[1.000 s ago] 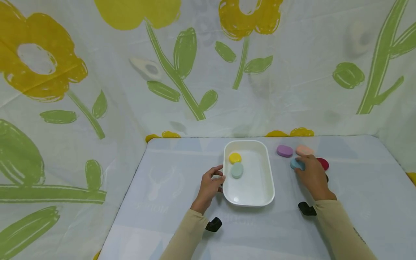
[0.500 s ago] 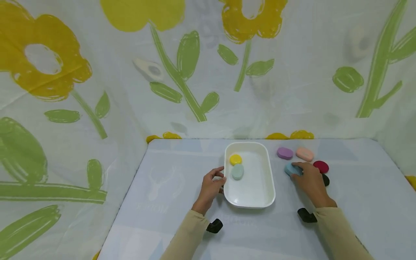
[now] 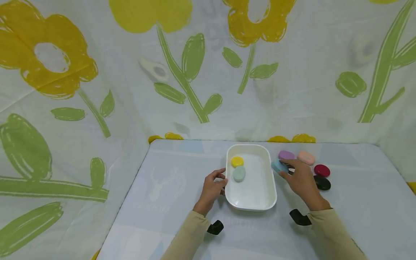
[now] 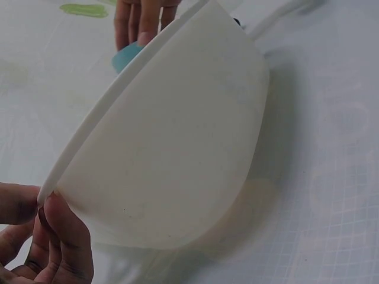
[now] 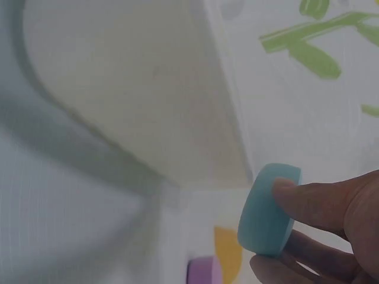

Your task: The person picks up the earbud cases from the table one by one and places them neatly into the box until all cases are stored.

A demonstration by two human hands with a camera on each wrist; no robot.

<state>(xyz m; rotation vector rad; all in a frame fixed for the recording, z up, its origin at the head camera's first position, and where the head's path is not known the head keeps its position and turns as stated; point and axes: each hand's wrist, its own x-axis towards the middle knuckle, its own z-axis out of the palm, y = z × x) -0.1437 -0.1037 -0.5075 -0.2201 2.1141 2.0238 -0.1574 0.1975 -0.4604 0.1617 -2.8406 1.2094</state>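
Observation:
A white oval tray sits mid-table with a yellow round piece and a pale green oval piece inside. My left hand touches the tray's left rim with curled fingers. My right hand pinches a light blue oval piece and holds it just right of the tray's far right rim. In the right wrist view the blue piece sits between thumb and fingers beside the tray wall.
On the table right of the tray lie a purple piece, a pink piece, a dark red piece and a black piece. Flower-print cloth walls stand behind and at both sides.
My right hand has lifted the blue piece and carried it left, from beside the red piece to the tray's right rim. The left hand has stayed at the tray.

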